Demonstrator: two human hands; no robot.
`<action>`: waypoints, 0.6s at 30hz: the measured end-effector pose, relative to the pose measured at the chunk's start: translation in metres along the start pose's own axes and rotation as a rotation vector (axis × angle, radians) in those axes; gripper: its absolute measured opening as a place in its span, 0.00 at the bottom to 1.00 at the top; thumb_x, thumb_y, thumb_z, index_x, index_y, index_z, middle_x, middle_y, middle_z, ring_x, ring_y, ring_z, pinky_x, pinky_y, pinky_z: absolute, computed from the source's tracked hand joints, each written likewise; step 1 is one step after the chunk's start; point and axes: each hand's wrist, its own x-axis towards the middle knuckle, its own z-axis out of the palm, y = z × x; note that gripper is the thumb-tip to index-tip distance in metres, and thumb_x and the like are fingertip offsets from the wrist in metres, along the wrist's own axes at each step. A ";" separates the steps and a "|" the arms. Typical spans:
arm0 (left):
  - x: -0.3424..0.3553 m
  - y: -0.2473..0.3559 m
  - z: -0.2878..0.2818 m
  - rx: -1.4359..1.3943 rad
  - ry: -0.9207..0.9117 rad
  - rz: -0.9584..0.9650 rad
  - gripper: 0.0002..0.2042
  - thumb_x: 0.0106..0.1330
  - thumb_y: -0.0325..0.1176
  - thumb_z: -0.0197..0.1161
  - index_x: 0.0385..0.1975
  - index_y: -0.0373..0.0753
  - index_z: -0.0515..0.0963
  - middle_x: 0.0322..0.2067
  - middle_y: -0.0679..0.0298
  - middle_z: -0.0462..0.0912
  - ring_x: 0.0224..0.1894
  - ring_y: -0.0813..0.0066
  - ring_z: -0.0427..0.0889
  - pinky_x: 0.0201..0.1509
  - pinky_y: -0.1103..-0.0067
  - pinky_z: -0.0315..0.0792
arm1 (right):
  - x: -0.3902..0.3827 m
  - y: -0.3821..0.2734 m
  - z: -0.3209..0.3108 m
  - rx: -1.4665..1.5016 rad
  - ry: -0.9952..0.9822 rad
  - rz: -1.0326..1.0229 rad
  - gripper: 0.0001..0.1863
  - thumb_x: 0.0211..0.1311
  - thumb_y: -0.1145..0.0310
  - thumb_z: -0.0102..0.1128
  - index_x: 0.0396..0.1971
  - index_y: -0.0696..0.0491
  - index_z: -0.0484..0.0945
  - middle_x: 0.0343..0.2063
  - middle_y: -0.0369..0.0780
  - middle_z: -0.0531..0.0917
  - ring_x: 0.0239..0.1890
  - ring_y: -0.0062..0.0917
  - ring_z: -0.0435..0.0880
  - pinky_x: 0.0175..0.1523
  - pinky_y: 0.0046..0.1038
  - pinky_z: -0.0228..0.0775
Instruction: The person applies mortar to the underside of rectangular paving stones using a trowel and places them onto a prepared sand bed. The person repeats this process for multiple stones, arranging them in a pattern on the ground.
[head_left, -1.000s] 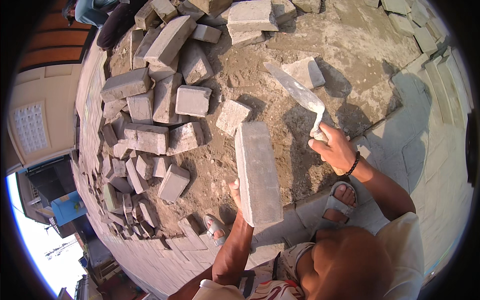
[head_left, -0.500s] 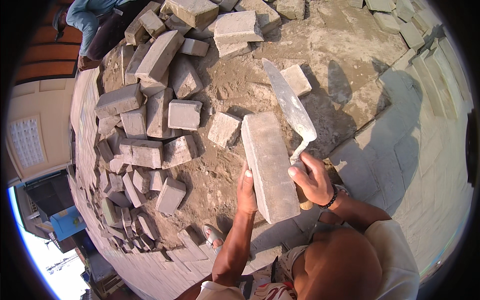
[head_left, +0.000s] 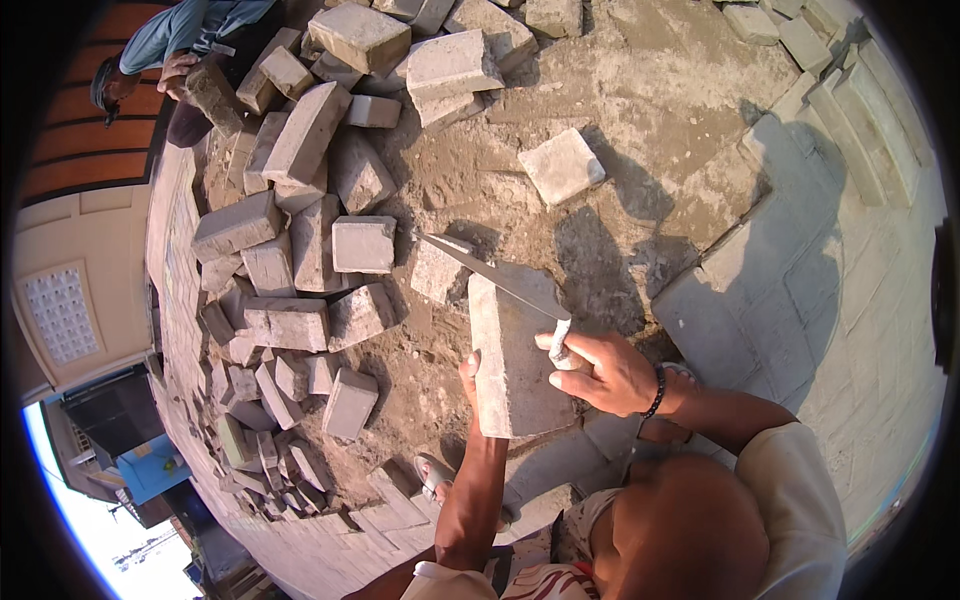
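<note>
A thick grey paving block (head_left: pixel 515 370) is held in front of me, its long side pointing away. My left hand (head_left: pixel 470 378) grips it at the left edge; most of its fingers are hidden beneath the block. My right hand (head_left: pixel 612 375), with a dark bead bracelet at the wrist, is closed round the handle of a trowel (head_left: pixel 505 283). The trowel's narrow blade slants over the far end of the block, tip to the far left. Whether the blade touches the block I cannot tell. Just beyond lies a smaller block (head_left: pixel 437 270) on the dirt.
A heap of loose blocks (head_left: pixel 300 130) covers the left and far left. One block (head_left: pixel 562 167) lies alone on bare soil ahead. Laid paving (head_left: pixel 740 300) spreads to the right, with blocks stacked (head_left: pixel 865 130) at its far side. A co-worker (head_left: pixel 190 40) bends over the heap, hand at a block.
The trowel has swung left, from beside the block to across its far end. My right hand has come off the block's side. At far left, the co-worker's hand is now at a block.
</note>
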 end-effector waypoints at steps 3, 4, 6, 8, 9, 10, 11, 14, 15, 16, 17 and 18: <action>0.027 -0.031 -0.076 -0.114 0.118 -0.044 0.39 0.56 0.65 0.52 0.59 0.37 0.68 0.48 0.51 0.76 0.45 0.51 0.78 0.47 0.56 0.75 | -0.018 0.017 -0.034 0.004 0.155 0.172 0.17 0.61 0.64 0.61 0.44 0.60 0.75 0.27 0.45 0.82 0.28 0.35 0.82 0.34 0.33 0.71; 0.029 -0.036 -0.088 -0.158 0.133 -0.052 0.38 0.58 0.65 0.50 0.59 0.38 0.68 0.48 0.51 0.76 0.45 0.51 0.77 0.47 0.56 0.75 | -0.030 0.020 -0.043 0.017 0.160 0.209 0.16 0.60 0.65 0.61 0.43 0.60 0.75 0.26 0.44 0.81 0.26 0.33 0.81 0.33 0.32 0.71; 0.030 -0.034 -0.081 -0.255 0.058 -0.066 0.33 0.66 0.63 0.43 0.57 0.40 0.69 0.49 0.54 0.76 0.47 0.53 0.76 0.49 0.57 0.74 | -0.053 0.016 -0.057 -0.114 0.121 0.107 0.13 0.59 0.68 0.60 0.40 0.59 0.74 0.25 0.44 0.81 0.25 0.34 0.81 0.31 0.31 0.70; 0.035 -0.030 -0.045 -0.252 0.246 -0.031 0.34 0.67 0.66 0.41 0.58 0.41 0.68 0.52 0.55 0.74 0.48 0.56 0.75 0.49 0.56 0.74 | -0.075 0.011 -0.061 -0.268 -0.124 0.009 0.16 0.60 0.65 0.59 0.42 0.59 0.73 0.27 0.47 0.82 0.29 0.41 0.83 0.33 0.37 0.74; 0.029 -0.027 -0.024 -0.229 0.211 -0.034 0.35 0.65 0.67 0.43 0.59 0.41 0.68 0.52 0.55 0.74 0.49 0.56 0.75 0.49 0.56 0.74 | -0.079 0.009 -0.059 -0.340 -0.201 -0.094 0.16 0.60 0.63 0.58 0.42 0.59 0.73 0.28 0.48 0.82 0.30 0.43 0.83 0.34 0.39 0.75; 0.016 -0.020 0.007 -0.207 0.168 -0.049 0.36 0.64 0.67 0.45 0.59 0.42 0.67 0.52 0.55 0.74 0.49 0.56 0.75 0.49 0.57 0.74 | -0.085 0.017 -0.054 -0.512 -0.300 -0.072 0.17 0.60 0.63 0.57 0.44 0.59 0.72 0.29 0.49 0.82 0.31 0.43 0.83 0.35 0.41 0.75; 0.009 -0.018 0.028 -0.192 0.117 -0.071 0.38 0.62 0.68 0.47 0.60 0.42 0.67 0.52 0.55 0.74 0.49 0.56 0.75 0.49 0.57 0.74 | -0.086 0.030 -0.050 -0.689 -0.401 -0.031 0.18 0.61 0.62 0.57 0.45 0.59 0.72 0.30 0.50 0.82 0.33 0.44 0.83 0.36 0.43 0.76; 0.010 -0.011 0.039 -0.103 -0.314 -0.243 0.36 0.60 0.60 0.56 0.61 0.39 0.66 0.51 0.53 0.75 0.48 0.57 0.77 0.48 0.59 0.74 | -0.039 0.067 -0.076 -0.648 -0.152 0.338 0.18 0.61 0.62 0.56 0.43 0.61 0.69 0.26 0.52 0.81 0.31 0.48 0.82 0.35 0.44 0.74; 0.008 -0.010 0.044 -0.069 -0.357 -0.233 0.36 0.59 0.58 0.59 0.61 0.38 0.65 0.50 0.53 0.75 0.48 0.57 0.77 0.48 0.59 0.74 | -0.031 0.082 -0.093 -0.697 -0.041 0.416 0.19 0.61 0.61 0.56 0.42 0.62 0.68 0.24 0.52 0.80 0.30 0.49 0.82 0.35 0.45 0.73; 0.004 -0.005 0.046 -0.027 -0.240 -0.117 0.36 0.58 0.57 0.60 0.61 0.38 0.65 0.51 0.54 0.75 0.49 0.58 0.77 0.50 0.61 0.74 | -0.034 0.078 -0.107 -0.666 0.091 0.352 0.18 0.62 0.61 0.56 0.41 0.62 0.68 0.23 0.52 0.80 0.28 0.49 0.81 0.33 0.45 0.72; 0.003 0.001 0.056 0.017 -0.117 0.002 0.37 0.57 0.56 0.62 0.62 0.38 0.65 0.51 0.55 0.75 0.49 0.59 0.77 0.52 0.62 0.74 | -0.038 0.070 -0.118 -0.626 0.216 0.282 0.18 0.62 0.61 0.55 0.39 0.62 0.68 0.21 0.52 0.79 0.27 0.49 0.81 0.32 0.45 0.71; 0.004 0.007 0.069 0.150 -0.085 -0.018 0.38 0.55 0.54 0.65 0.62 0.37 0.64 0.51 0.55 0.75 0.49 0.59 0.77 0.52 0.63 0.74 | -0.044 0.061 -0.128 -0.587 0.339 0.212 0.17 0.63 0.61 0.55 0.38 0.62 0.68 0.20 0.52 0.79 0.25 0.49 0.80 0.31 0.44 0.70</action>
